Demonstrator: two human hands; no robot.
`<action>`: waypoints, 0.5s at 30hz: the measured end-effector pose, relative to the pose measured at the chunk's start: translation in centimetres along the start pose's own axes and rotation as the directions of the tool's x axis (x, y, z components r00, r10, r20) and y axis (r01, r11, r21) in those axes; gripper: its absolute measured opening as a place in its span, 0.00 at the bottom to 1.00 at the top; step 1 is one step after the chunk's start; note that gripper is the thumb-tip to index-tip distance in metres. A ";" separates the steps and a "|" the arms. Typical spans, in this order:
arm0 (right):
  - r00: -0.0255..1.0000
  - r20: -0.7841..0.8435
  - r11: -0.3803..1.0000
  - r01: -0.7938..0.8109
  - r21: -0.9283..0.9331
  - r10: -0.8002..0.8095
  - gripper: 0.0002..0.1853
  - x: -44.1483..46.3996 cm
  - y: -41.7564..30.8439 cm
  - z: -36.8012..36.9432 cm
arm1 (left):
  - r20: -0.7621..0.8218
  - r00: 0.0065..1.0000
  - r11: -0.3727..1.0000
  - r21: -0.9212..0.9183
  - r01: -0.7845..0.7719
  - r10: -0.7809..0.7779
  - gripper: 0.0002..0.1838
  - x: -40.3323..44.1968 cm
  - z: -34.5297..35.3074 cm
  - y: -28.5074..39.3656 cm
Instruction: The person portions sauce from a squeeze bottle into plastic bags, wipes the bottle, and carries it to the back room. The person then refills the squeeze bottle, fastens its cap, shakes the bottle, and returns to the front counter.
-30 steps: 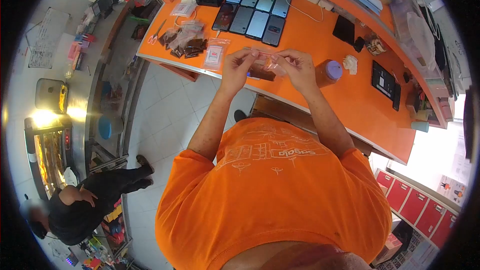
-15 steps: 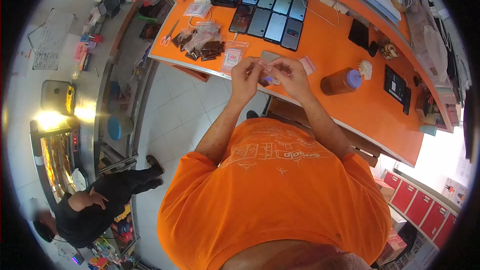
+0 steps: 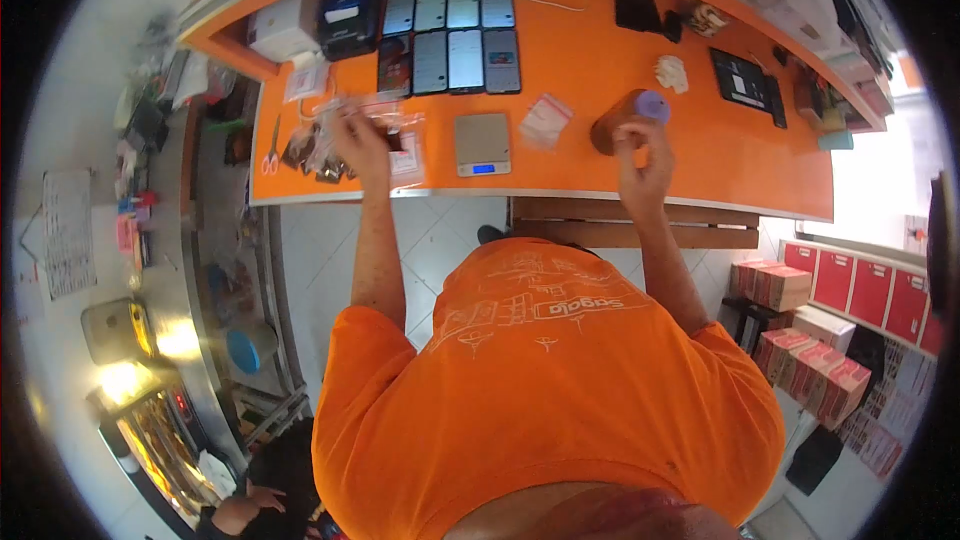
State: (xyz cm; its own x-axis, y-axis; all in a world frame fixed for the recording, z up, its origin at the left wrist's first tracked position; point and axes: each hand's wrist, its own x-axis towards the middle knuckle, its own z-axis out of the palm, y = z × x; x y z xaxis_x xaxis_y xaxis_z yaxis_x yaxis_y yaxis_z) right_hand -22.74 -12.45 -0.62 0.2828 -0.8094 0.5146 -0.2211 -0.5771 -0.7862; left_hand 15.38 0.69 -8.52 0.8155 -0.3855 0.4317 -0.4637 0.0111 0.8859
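Observation:
My left hand (image 3: 362, 145) is over the pile of small brown-filled bags (image 3: 325, 152) at the left of the orange table (image 3: 560, 165); its fingers are blurred against clear plastic. My right hand (image 3: 643, 155) is raised in front of a brown jar with a purple lid (image 3: 652, 106), fingers curled close together; whether something tiny is between them is too small to tell. Between the hands lie a small scale (image 3: 482, 143) with a lit blue display and a flat clear bag (image 3: 545, 121). A labelled bag (image 3: 405, 162) rests beside the pile.
Eight-like rows of several phones (image 3: 465, 60) lie at the back, beside a black printer (image 3: 348, 25) and a white box (image 3: 284, 30). Scissors (image 3: 271, 150) are at the left edge, a black device (image 3: 742, 80) at the right. Another person (image 3: 270, 490) is at the lower left.
My hands have parted: the left moved to the pile of bags, the right towards the jar. The scale is now uncovered. The camera view has turned.

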 end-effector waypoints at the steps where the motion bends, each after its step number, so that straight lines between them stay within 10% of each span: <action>1: 0.996 -0.087 0.993 0.005 -0.122 -0.016 0.13 0.0 1.1 -1.3 | -0.083 0.997 1.000 0.027 0.003 -0.001 0.11 0.9 -0.4 -2.3; 3: 0.968 -0.238 0.937 -0.012 -0.350 -0.076 0.23 0.0 4.0 -3.4 | -0.172 0.984 0.998 0.048 0.048 -0.039 0.14 1.7 -1.3 -6.5; 9: 0.996 -0.013 0.919 0.078 -0.387 -0.090 0.57 -0.1 11.3 -4.6 | -0.260 0.965 0.961 0.260 0.098 -0.028 0.26 -0.7 -1.5 -10.5; 15: 0.982 0.188 0.999 0.030 0.017 -0.032 0.57 3.1 15.3 -2.9 | -0.109 0.991 0.995 0.060 0.081 -0.075 0.21 -9.7 2.7 -3.4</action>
State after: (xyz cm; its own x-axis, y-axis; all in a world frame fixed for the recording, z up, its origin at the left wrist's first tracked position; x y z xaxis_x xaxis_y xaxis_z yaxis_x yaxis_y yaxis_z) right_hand -27.99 -24.07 -10.03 0.4605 -0.7555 0.4660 -0.1972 -0.5989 -0.7761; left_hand 8.14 1.94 -16.17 0.8807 -0.2821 0.3804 -0.4156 -0.0753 0.9064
